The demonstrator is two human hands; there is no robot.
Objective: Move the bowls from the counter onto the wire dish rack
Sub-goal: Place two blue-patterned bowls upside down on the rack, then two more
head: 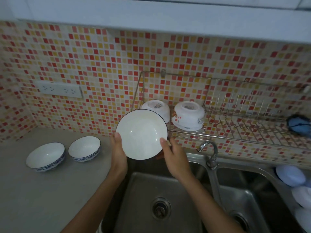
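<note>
A white bowl with a dark rim (141, 133) is held up over the sink, tilted so its inside faces me. My left hand (118, 153) grips its left edge and my right hand (175, 157) grips its lower right edge. Two white bowls with blue patterned sides stand upright on the grey counter: one (45, 156) at the left, another (84, 148) beside it. The wire dish rack (235, 125) hangs on the tiled wall behind the sink. Two white bowls lie upside down on its left end, one (158, 108) partly hidden by the held bowl, the other (189, 116) to its right.
A double steel sink (168, 199) lies below my hands, with a tap (207, 147) between the basins. A blue scrubber (298, 125) sits at the rack's right end. Pale round items (290, 175) rest at the sink's right edge. A socket strip (58, 89) is on the wall.
</note>
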